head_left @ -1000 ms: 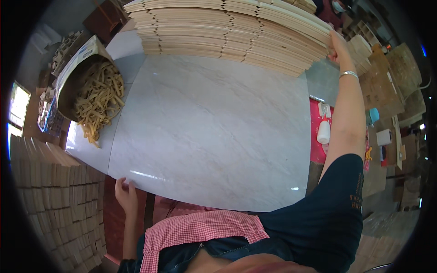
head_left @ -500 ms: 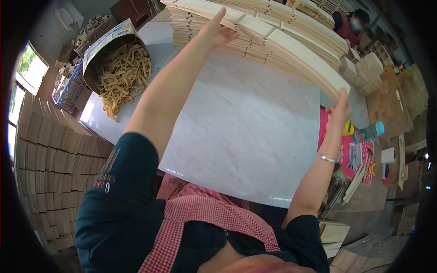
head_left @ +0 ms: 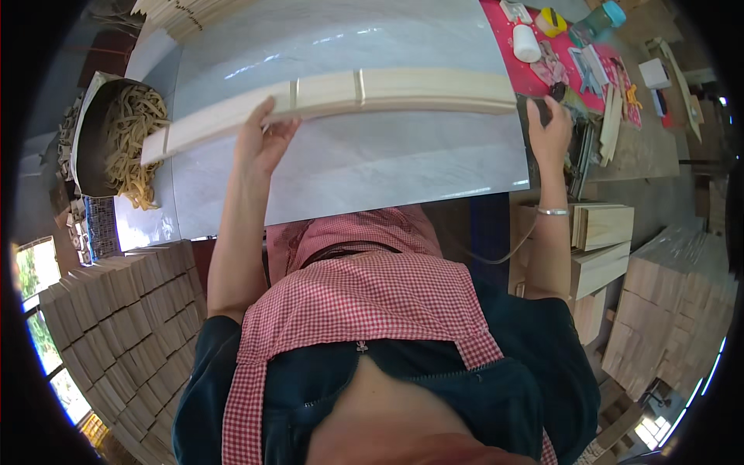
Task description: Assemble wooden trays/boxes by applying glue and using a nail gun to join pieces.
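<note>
A long bundle of pale wooden slats [head_left: 418, 89], with narrow grooves across it, lies lengthwise over the grey marbled tabletop [head_left: 372, 163]. Its left end reaches the tan rubber bands. My left hand [head_left: 266, 139] touches the near edge left of the middle, thumb up against the wood and fingers loosely spread. Just off the bundle's right end is my right hand [head_left: 550, 132], holding nothing, thumb and fingers apart. A small gap shows between that hand and the wood.
An open container [head_left: 91, 147] on its side spills rubber bands [head_left: 133, 139] at the left. More slats [head_left: 174, 19] are stacked at the far left. A white bottle [head_left: 525, 44], a yellow tape roll [head_left: 552, 22] and a teal bottle [head_left: 595, 25] stand far right. Wood block stacks [head_left: 128, 325] flank me.
The slat bundle has come off the far stack, toward me and down to the table. My right hand has let go of its right end. The view has tilted down.
</note>
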The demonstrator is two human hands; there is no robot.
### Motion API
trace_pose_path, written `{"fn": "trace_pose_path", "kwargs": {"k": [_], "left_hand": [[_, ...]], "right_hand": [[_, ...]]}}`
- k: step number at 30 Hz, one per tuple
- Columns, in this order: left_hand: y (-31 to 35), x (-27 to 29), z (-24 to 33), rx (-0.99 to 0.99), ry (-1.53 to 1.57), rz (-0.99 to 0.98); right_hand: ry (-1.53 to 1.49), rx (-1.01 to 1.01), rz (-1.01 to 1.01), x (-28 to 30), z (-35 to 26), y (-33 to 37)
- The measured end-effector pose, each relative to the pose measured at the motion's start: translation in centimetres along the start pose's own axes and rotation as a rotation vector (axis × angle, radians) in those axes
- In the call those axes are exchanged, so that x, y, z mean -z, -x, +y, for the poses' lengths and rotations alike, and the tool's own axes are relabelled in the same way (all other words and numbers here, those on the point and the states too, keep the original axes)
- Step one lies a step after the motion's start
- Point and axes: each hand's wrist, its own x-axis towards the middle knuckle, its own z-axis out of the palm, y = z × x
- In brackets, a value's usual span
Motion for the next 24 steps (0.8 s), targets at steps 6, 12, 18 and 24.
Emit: {"fn": "trace_pose_path", "kwargs": {"k": [6, 12, 18, 24], "left_hand": [[1.0, 1.0, 0.0, -0.011, 0.125, 0.184], [0.3, -0.3, 4.0, -0.164, 0.247, 0.09], [0.0, -1.0, 5.1, -0.181, 0.291, 0.136], [0.9, -1.8, 4.3, -0.148, 0.235, 0.182]], "right_hand": [[0.528, 0.205, 0.09, 2.8, 5.3, 3.8], [0.113, 0.365, -0.036, -2.6, -0.3, 3.1], [-0.488, 0.75, -1.062, -11.8, -19.5, 14.3], [-0.825, 0.649, -0.539, -12.0, -19.9, 12.8]]}}
